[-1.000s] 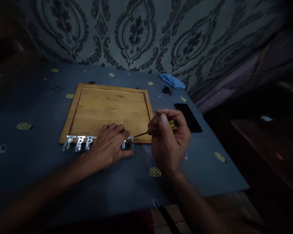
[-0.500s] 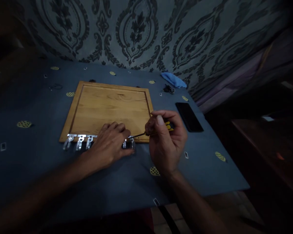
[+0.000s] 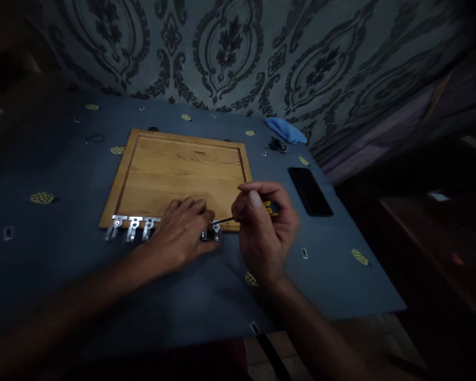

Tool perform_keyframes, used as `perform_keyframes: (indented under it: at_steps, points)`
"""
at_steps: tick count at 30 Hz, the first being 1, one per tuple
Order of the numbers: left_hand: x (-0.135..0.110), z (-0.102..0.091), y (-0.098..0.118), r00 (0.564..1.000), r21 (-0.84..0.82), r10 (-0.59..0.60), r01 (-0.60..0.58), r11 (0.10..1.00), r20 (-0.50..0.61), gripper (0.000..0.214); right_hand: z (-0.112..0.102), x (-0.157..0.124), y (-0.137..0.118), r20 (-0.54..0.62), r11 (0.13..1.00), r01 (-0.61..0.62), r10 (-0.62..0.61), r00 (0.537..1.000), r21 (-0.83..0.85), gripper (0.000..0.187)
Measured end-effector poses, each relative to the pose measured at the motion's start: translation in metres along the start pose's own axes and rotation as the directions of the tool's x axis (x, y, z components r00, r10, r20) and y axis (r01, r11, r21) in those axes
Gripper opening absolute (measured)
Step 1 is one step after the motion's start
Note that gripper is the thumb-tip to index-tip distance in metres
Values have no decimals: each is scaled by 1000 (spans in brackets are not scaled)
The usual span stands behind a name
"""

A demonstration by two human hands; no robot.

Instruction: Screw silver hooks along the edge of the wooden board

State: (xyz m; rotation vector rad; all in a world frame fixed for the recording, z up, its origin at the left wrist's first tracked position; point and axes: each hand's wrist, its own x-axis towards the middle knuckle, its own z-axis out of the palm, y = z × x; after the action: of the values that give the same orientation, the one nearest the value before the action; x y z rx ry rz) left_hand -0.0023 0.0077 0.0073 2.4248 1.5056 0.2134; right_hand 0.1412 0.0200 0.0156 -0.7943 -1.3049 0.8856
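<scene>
A framed wooden board [image 3: 186, 169] lies flat on the table, with a silver metal hook rail [image 3: 135, 219] along its near edge. Several hooks hang from the rail, and its middle is hidden by my left hand [image 3: 180, 233]. That hand is closed over the rail, fingers curled on top and thumb low by the right-hand hooks. In my right hand [image 3: 267, 230] is a screwdriver [image 3: 273, 208] with a black and yellow handle. Its thin shaft points left, the tip at the rail's right end beside my left fingertips. Whether the tip sits in a screw I cannot tell.
A black phone [image 3: 310, 191] lies right of the board. Behind it are a small dark bunch of things, perhaps keys [image 3: 278, 145], and a blue cloth [image 3: 285, 130]. The blue tablecloth [image 3: 63, 254] reaches a patterned wall covering [image 3: 230, 53]. The table's edge drops off at right.
My right hand has moved slightly left with the screwdriver, and its fingers have shifted round the handle. My left hand stays on the rail. The view has shifted a little.
</scene>
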Motion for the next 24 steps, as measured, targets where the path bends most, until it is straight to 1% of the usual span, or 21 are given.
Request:
perform_keyframes:
  at_steps: [3, 6, 9, 13, 22, 24]
  points:
    - [0, -1, 0, 1000, -7, 1, -1, 1000, 9, 38, 2, 6, 1, -16, 997, -21, 22, 1000, 68, 14]
    - [0, -2, 0, 1000, -9, -3, 3, 1000, 20, 38, 5, 11, 0, -13, 994, -38, 40, 999, 101, 19]
    - [1, -3, 1, 1000, -6, -9, 9, 1000, 27, 39, 7, 13, -1, -5, 991, -46, 47, 999, 126, 18]
    - [1, -5, 3, 998, -7, -20, 21, 1000, 66, 40, 8, 13, -2, 20, 986, -39, 36, 999, 162, 17]
    - [1, -8, 4, 996, -15, -26, 28, 1000, 85, 40, 7, 12, -3, 81, 990, -28, 17, 997, 135, 13]
    - [1, -6, 3, 997, -14, -22, 23, 1000, 71, 40, 7, 14, -9, 57, 989, -5, -4, 998, 147, 12]
